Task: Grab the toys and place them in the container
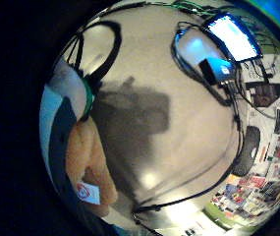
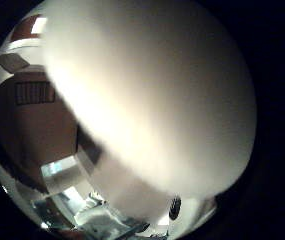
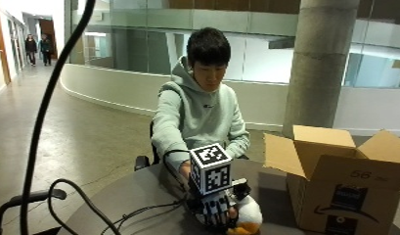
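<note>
A white plush toy (image 3: 252,213) with orange feet sits on the round dark table (image 3: 121,196), near its front edge. My gloved right hand (image 3: 217,210) lies against the toy's left side, with its fingers curled down around it. The thumb side palm view is mostly filled by the toy's white body (image 2: 152,95), very close to the palm. In the little finger side view the toy's orange part (image 1: 85,157) and its white tag (image 1: 88,191) show beside the bare tabletop. An open cardboard box (image 3: 343,191) stands on the table to the right of the toy, flaps up.
Black cables (image 3: 89,200) loop over the left half of the table. A lit laptop (image 1: 233,37) and a black oval object (image 1: 247,150) lie farther off on the tabletop. The person sits behind the table, the bare hand hidden behind the gloved one.
</note>
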`<action>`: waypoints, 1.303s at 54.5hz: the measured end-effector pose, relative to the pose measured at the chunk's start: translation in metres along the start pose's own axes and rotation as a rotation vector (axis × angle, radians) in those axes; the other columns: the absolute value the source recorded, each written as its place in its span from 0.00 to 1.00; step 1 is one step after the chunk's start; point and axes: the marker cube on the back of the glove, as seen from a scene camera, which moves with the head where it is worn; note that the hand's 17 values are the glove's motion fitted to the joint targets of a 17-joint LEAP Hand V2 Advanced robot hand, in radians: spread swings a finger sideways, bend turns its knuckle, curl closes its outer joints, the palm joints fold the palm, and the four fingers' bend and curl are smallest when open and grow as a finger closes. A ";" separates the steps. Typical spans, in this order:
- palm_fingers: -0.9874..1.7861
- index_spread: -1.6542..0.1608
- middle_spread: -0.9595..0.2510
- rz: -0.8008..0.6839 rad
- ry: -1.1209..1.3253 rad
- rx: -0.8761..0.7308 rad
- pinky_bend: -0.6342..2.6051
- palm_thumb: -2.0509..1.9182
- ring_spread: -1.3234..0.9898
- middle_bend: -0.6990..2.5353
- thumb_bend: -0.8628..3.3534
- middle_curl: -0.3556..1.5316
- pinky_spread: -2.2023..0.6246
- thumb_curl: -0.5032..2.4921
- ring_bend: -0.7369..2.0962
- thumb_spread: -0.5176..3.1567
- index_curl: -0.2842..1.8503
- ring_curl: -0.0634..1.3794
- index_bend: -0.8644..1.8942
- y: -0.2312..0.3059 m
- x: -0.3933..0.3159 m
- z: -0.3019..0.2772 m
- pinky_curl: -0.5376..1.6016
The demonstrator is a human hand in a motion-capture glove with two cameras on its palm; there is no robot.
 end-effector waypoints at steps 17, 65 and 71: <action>0.80 0.81 0.63 -0.077 -0.052 -0.121 0.48 0.75 0.43 0.50 0.24 0.56 0.64 0.42 0.68 0.29 0.32 0.42 0.56 0.026 -0.007 -0.012 0.46; 0.59 0.77 0.58 -0.444 -0.184 0.428 0.57 0.70 0.43 0.55 0.20 0.65 0.63 0.50 0.75 0.23 0.52 0.51 0.57 0.081 -0.283 -0.229 0.56; 0.17 0.77 0.66 -0.465 -0.121 0.199 0.56 0.63 0.47 0.39 0.18 0.56 0.70 0.45 0.57 0.34 0.46 0.43 0.46 0.067 -0.296 -0.192 0.54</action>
